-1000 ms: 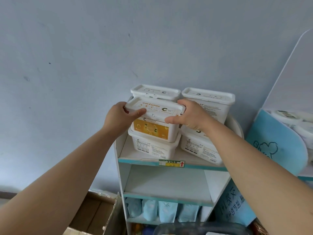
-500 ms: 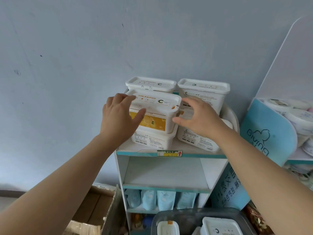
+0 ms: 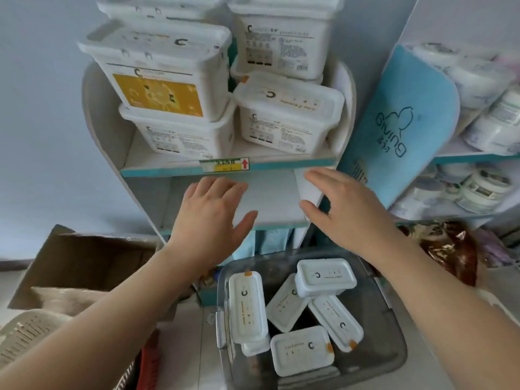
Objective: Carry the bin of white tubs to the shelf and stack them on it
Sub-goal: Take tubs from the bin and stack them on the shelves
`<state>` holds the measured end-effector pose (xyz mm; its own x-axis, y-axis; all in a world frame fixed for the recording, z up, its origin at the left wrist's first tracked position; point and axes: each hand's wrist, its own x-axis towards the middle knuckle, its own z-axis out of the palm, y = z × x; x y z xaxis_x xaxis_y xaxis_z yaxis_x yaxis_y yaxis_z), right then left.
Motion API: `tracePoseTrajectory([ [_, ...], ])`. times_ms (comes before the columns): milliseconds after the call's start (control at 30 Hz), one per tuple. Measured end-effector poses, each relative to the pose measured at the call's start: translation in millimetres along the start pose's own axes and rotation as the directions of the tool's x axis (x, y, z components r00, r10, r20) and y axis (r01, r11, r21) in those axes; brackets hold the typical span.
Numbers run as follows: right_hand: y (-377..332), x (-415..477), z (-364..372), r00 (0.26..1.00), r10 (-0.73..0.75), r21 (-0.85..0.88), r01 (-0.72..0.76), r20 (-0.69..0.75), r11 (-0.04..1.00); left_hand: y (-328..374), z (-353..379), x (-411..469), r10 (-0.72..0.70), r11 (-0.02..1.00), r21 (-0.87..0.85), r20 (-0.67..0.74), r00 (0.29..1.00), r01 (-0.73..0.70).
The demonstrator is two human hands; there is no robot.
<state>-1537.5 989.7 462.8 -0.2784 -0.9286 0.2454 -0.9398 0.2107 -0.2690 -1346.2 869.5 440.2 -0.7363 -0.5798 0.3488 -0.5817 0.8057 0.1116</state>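
Note:
Several white lidded tubs stand stacked on the top board of a white shelf (image 3: 157, 166) with teal edging. The front-left stack has a tub with a yellow label (image 3: 160, 71) on top; a single tub (image 3: 287, 114) sits front right, with more tubs behind. Below, a clear plastic bin (image 3: 391, 353) on the floor holds several more white tubs (image 3: 325, 277). My left hand (image 3: 209, 218) and my right hand (image 3: 343, 212) hover empty with spread fingers between the shelf's top board and the bin, in front of the shelf's bare second level.
A blue-sided rack (image 3: 399, 122) with white jars stands to the right. An open cardboard box (image 3: 84, 263) sits on the floor at left. Blue packets fill the shelf's lower level (image 3: 270, 240). A brown shiny bag (image 3: 450, 249) lies right of the bin.
Both hands let go of the yellow-label tub, now resting on the front-left stack, and dropped below the top board. The view tilted down, bringing the bin into sight.

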Motion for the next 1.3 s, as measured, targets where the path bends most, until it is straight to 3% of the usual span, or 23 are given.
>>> tracePoseTrajectory([
  [233, 94, -78, 58, 0.947, 0.241, 0.014, -0.25, 0.214, 0.968, 57, 98, -25, -0.017, 0.998, -0.046, 0.315, 0.949, 0.033],
  [467, 184, -124, 130, 0.838, 0.373, -0.098, -0.365, 0.398, 0.926, 115, 210, -28, -0.052, 0.997, -0.011, 0.588, 0.807, 0.072],
  [600, 224, -133, 175, 0.795, 0.393, -0.062, -0.413, 0.461, 0.908, 135, 274, -31, -0.122, 0.968, -0.066, 0.714, 0.689, 0.24],
  [733, 255, -138, 225, 0.752, 0.391, -0.009, -0.457, 0.531, 0.89, 145, 325, -35, -0.205, 0.939, -0.019, 0.77, 0.604, 0.342],
  [867, 269, -141, 270, 0.691, 0.392, -0.055, -0.456, 0.607, 0.888, 149, 358, -39, -0.269, 0.927, 0.041, 0.764, 0.586, 0.372],
  [1100, 273, -134, 293, 0.729, 0.446, -0.01, -0.517, 0.519, 0.856, 143, 387, -40, -0.314, 0.859, -0.035, 0.753, 0.579, 0.512],
  [1300, 254, -136, 276, 0.704, 0.498, 0.078, -0.613, 0.507, 0.786, 127, 368, -50, -0.302, 0.782, -0.115, 0.789, 0.535, 0.612],
])
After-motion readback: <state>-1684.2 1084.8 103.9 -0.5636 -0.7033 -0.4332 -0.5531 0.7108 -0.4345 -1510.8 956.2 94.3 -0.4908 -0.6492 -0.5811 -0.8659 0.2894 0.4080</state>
